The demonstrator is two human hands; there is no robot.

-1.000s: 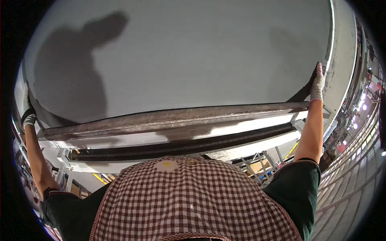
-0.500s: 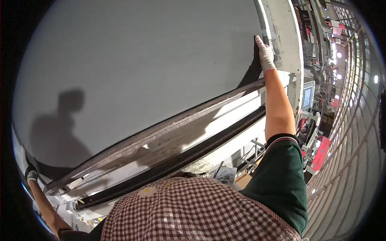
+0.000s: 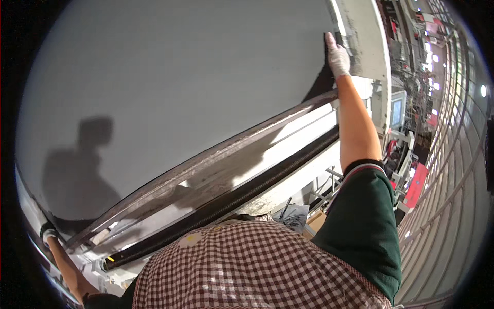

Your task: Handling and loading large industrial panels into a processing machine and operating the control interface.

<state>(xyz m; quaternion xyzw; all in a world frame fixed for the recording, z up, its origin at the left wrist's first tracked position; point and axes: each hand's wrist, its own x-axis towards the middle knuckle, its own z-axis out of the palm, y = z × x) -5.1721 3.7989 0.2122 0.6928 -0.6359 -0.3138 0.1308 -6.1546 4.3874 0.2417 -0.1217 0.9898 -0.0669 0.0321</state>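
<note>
A broad, smooth grey sheet (image 3: 195, 77) spreads ahead of me, curving down to a worn grey bar along its near edge. At its right edge is my right hand (image 3: 338, 57), in a pale glove. The thumb points up along the edge and the other fingers are bent round it, partly out of sight. Far to the left, my left hand (image 3: 49, 233) is at the sheet's lower left corner, in a glove that looks pale with a dark band. Its fingers are mostly hidden near the picture's rim. Shadows of my upper body and right arm fall on the sheet.
Below the worn bar (image 3: 206, 159) runs a black ribbed roller (image 3: 231, 201), close to my checked apron. A pale machine frame (image 3: 368, 46) stands along the right side. Beyond it are a small screen (image 3: 397, 112), a red panel (image 3: 416, 184) and other machinery.
My right hand sits slightly higher in the picture, still at the sheet's edge. My left hand has shifted down and a little right, and its outstretched fingers show less. The view has shifted slightly.
</note>
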